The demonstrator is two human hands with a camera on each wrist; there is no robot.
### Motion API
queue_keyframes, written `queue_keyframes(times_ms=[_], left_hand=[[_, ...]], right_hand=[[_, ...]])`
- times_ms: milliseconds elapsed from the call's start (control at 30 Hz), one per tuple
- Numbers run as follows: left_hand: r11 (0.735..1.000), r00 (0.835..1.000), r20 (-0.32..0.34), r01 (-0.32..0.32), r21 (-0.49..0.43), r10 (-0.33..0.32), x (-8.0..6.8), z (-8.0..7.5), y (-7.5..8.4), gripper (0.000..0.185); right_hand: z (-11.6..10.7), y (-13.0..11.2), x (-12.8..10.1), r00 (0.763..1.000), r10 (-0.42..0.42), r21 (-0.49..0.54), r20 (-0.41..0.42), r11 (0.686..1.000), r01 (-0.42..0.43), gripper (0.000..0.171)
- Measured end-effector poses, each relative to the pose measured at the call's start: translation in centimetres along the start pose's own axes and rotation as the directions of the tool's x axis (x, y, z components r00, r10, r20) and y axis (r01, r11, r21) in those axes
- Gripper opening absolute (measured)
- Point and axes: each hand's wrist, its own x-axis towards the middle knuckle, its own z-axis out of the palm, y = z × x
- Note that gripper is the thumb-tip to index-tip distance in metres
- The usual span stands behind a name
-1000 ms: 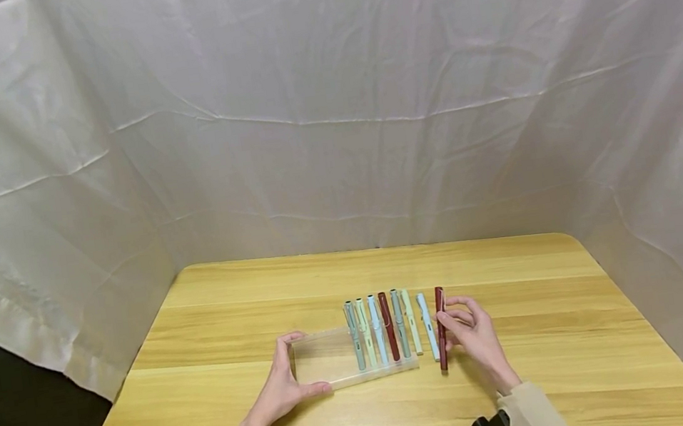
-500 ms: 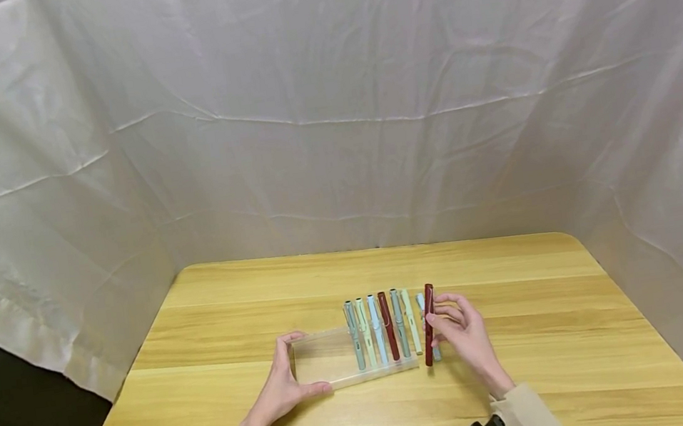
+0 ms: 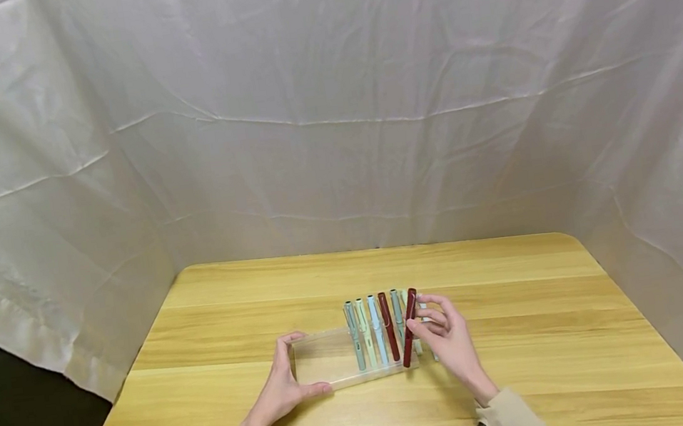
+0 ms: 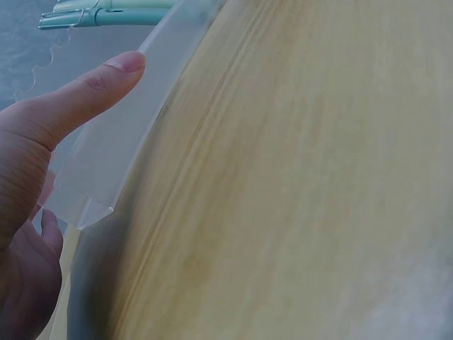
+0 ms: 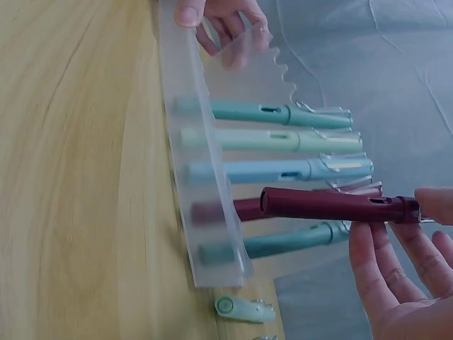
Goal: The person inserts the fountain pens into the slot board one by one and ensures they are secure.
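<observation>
My left hand (image 3: 282, 383) grips the left end of a clear plastic pen tray (image 3: 324, 359), thumb on its front wall and fingers at the back. Across the tray's right part lie a teal pen (image 3: 356, 340), a light green pen (image 3: 367, 335), a light blue pen (image 3: 377, 330), a dark red pen (image 5: 248, 209) and a second teal pen (image 5: 290, 241). Between thumb and fingertips, my right hand (image 3: 451, 344) pinches another dark red pen (image 5: 318, 204) by its clip end. This pen is tilted above the tray's right end, overlapping the second teal pen in the head view.
Just right of the tray, another light green pen (image 5: 244, 309) lies on the wooden table (image 3: 520, 290). Beside it is another light blue pen (image 3: 436, 357), mostly behind my right hand. Pale curtains (image 3: 331, 135) surround the table's back and sides.
My right hand has carried the dark red pen leftward, from right of the loose light blue pen to over the tray's right end, and the pen has tilted. My left hand has stayed still.
</observation>
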Motion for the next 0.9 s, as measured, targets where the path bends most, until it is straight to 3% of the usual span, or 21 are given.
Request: queue_keyframes(times_ms=[200, 333, 700, 900], left_hand=[[1.000, 1.000, 0.003, 0.000, 0.002, 0.000, 0.0, 0.0, 0.0, 0.105], [1.000, 1.000, 0.005, -0.004, 0.006, 0.004, 0.0, 0.0, -0.1, 0.104], [1.000, 1.000, 0.005, -0.001, 0.002, 0.001, 0.0, 0.0, -0.1, 0.104], [1.000, 1.000, -0.001, -0.003, 0.000, 0.003, 0.0, 0.0, -0.1, 0.105]], right_hand=[[1.0, -0.3, 0.0, 0.999, 0.026, -0.028, 0.023, 0.999, -0.025, 0.058], [1.7, -0.5, 0.0, 0.999, -0.001, -0.033, 0.041, 0.999, 0.002, 0.063], [3.6, -0.3, 0.0, 0.991, -0.114, -0.009, 0.064, 0.993, 0.114, 0.054], [4.5, -0.2, 0.0, 0.993, -0.094, -0.017, 0.065, 0.995, 0.095, 0.056]])
